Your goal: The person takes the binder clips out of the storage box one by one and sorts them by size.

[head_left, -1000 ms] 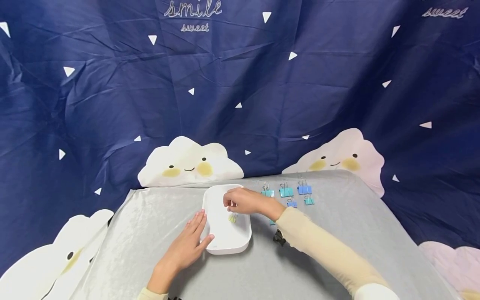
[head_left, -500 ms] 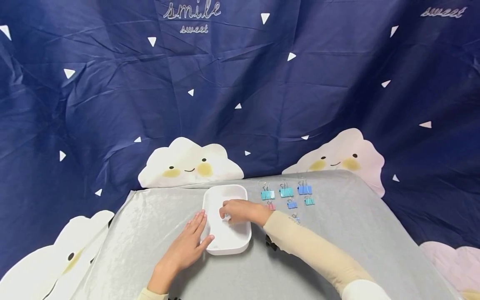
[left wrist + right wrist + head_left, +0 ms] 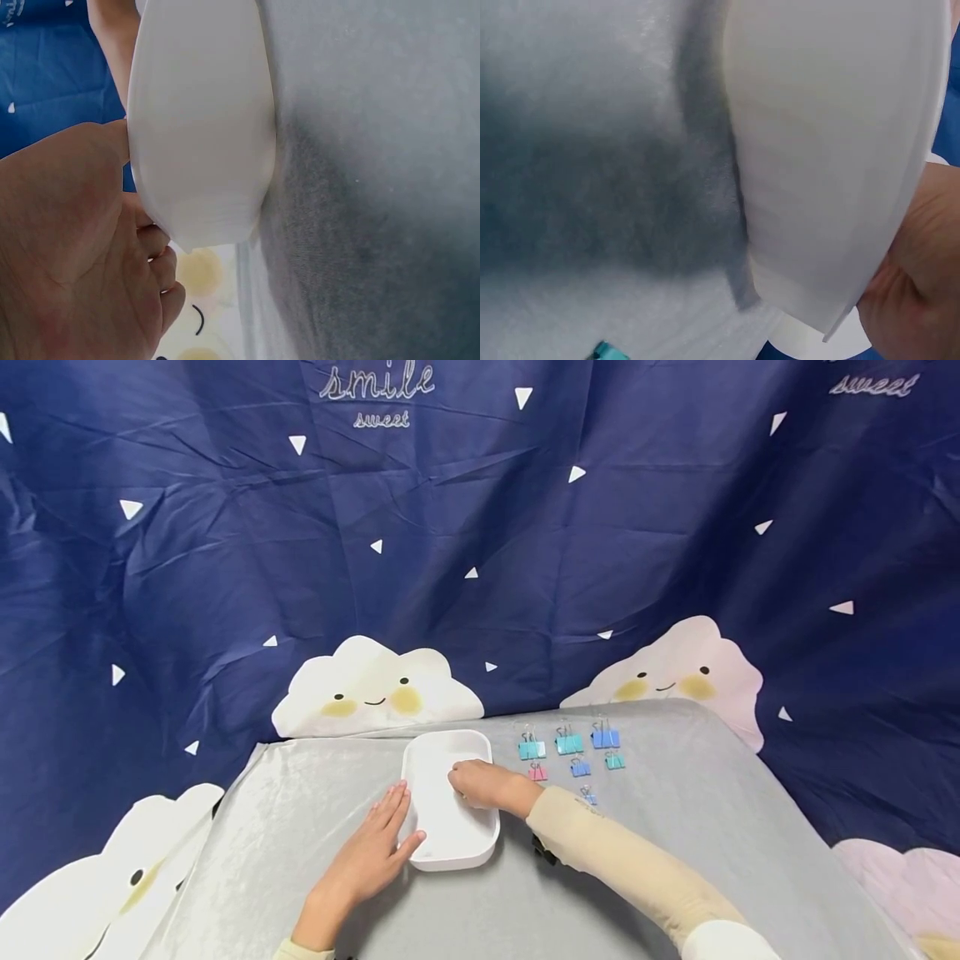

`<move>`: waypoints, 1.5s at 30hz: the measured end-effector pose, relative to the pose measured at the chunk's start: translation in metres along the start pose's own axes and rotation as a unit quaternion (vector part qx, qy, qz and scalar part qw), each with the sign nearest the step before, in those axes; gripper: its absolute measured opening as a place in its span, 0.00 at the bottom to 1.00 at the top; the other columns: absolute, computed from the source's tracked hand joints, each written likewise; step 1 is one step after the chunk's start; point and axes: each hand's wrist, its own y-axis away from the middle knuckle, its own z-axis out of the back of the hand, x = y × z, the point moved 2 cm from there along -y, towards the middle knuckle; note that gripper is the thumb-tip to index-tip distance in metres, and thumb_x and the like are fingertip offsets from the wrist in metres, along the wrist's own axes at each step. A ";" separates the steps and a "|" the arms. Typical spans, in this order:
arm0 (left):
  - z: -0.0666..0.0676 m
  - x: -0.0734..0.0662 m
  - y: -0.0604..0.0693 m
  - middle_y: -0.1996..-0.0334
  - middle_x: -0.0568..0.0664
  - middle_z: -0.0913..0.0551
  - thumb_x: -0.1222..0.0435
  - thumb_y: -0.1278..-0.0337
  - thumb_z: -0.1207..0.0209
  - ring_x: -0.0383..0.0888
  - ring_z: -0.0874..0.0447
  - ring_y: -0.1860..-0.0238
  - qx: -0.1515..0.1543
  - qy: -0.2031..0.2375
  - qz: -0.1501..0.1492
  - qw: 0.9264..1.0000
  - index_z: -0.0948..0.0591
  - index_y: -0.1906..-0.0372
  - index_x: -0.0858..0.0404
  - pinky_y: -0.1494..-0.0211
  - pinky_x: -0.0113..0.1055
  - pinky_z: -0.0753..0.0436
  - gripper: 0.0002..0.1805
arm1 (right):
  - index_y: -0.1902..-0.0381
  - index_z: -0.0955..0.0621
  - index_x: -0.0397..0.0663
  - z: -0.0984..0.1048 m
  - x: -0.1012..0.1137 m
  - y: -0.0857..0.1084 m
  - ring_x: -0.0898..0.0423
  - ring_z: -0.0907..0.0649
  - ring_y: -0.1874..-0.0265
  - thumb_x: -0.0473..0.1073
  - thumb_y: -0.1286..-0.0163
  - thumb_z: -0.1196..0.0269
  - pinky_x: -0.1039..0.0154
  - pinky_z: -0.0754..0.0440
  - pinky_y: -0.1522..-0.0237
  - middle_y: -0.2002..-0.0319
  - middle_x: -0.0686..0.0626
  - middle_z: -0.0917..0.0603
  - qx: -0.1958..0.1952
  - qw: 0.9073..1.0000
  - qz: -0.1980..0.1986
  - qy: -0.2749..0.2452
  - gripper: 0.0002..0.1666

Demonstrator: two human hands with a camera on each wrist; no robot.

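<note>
A white tray (image 3: 448, 843) with rounded corners lies on the grey cloth. My left hand (image 3: 371, 843) rests along its left side with fingers straight; the left wrist view shows that hand (image 3: 75, 240) against the tray's outer wall (image 3: 202, 127). Reaching over the right rim, my right hand (image 3: 486, 785) is down inside the tray, fingers curled under. It covers the spot where a yellow-green binder clip lay, and its fingertips are hidden. In the right wrist view, the tray wall (image 3: 825, 150) blocks sight of what that hand (image 3: 919, 277) touches.
Right of the tray lie several binder clips: a teal one (image 3: 532, 749), another teal (image 3: 570, 743), a blue (image 3: 605, 738), and smaller ones in pink (image 3: 537, 773), blue (image 3: 581, 767), teal (image 3: 615, 761) and light blue (image 3: 589, 796). A dark blue curtain (image 3: 420, 485) hangs behind the table.
My right hand has lowered into the tray, over the yellow-green binder clip, which has gone out of sight beneath it; its fingers are more tucked in. My left hand stays at the tray's side.
</note>
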 end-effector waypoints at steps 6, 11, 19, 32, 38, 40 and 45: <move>-0.001 0.000 0.000 0.14 0.59 0.43 0.45 0.19 0.47 0.61 0.46 0.14 0.001 0.002 0.001 1.000 0.39 0.18 0.71 0.13 0.60 0.41 0.43 | 0.64 0.15 0.51 0.001 -0.001 0.005 0.54 0.19 0.62 0.32 0.39 0.25 0.64 0.18 0.55 0.64 0.52 0.15 -0.044 0.999 0.016 0.015 0.11; -0.001 -0.001 0.000 0.14 0.59 0.44 0.45 0.19 0.47 0.60 0.47 0.14 0.005 0.005 0.004 1.000 0.39 0.17 0.71 0.13 0.59 0.41 0.43 | 0.63 0.14 0.50 0.003 -0.002 0.006 0.58 0.23 0.69 0.29 0.39 0.26 0.68 0.21 0.63 0.64 0.52 0.19 -0.030 0.999 0.024 -0.020 0.12; 0.000 -0.001 0.000 0.14 0.60 0.44 0.46 0.19 0.47 0.60 0.47 0.14 0.002 0.007 0.003 1.000 0.39 0.17 0.71 0.13 0.60 0.41 0.42 | 0.58 0.09 0.53 0.009 -0.004 0.004 0.55 0.13 0.59 0.34 0.34 0.26 0.67 0.13 0.54 0.56 0.50 0.15 -0.046 0.997 0.059 -0.024 0.10; 0.001 0.000 0.000 0.14 0.60 0.44 0.46 0.19 0.47 0.61 0.46 0.14 0.006 0.001 0.001 1.000 0.39 0.18 0.72 0.13 0.60 0.41 0.42 | 0.56 0.11 0.47 0.021 -0.013 0.008 0.54 0.14 0.53 0.31 0.32 0.28 0.65 0.12 0.50 0.49 0.48 0.18 -0.132 0.984 0.104 -0.055 0.09; -0.001 0.000 0.000 0.14 0.60 0.44 0.46 0.19 0.47 0.60 0.47 0.14 0.004 -0.002 -0.001 1.000 0.39 0.18 0.72 0.13 0.59 0.42 0.42 | 0.61 0.12 0.47 0.032 -0.017 0.016 0.57 0.15 0.55 0.35 0.30 0.28 0.67 0.13 0.51 0.52 0.50 0.15 -0.175 0.974 0.115 -0.085 0.03; -0.001 0.000 0.000 0.14 0.60 0.44 0.46 0.18 0.48 0.60 0.48 0.14 0.006 -0.004 0.000 1.000 0.40 0.18 0.72 0.12 0.59 0.42 0.42 | 0.62 0.13 0.48 0.036 -0.019 0.020 0.58 0.15 0.57 0.36 0.30 0.27 0.67 0.13 0.52 0.52 0.48 0.15 -0.188 0.971 0.114 -0.097 0.03; 0.000 0.000 -0.001 0.14 0.60 0.45 0.45 0.18 0.48 0.60 0.48 0.14 0.009 -0.003 0.002 1.000 0.40 0.18 0.72 0.12 0.59 0.42 0.42 | 0.61 0.10 0.50 0.046 -0.025 0.032 0.58 0.15 0.60 0.37 0.31 0.27 0.68 0.13 0.55 0.54 0.49 0.15 -0.218 0.962 0.115 -0.118 0.03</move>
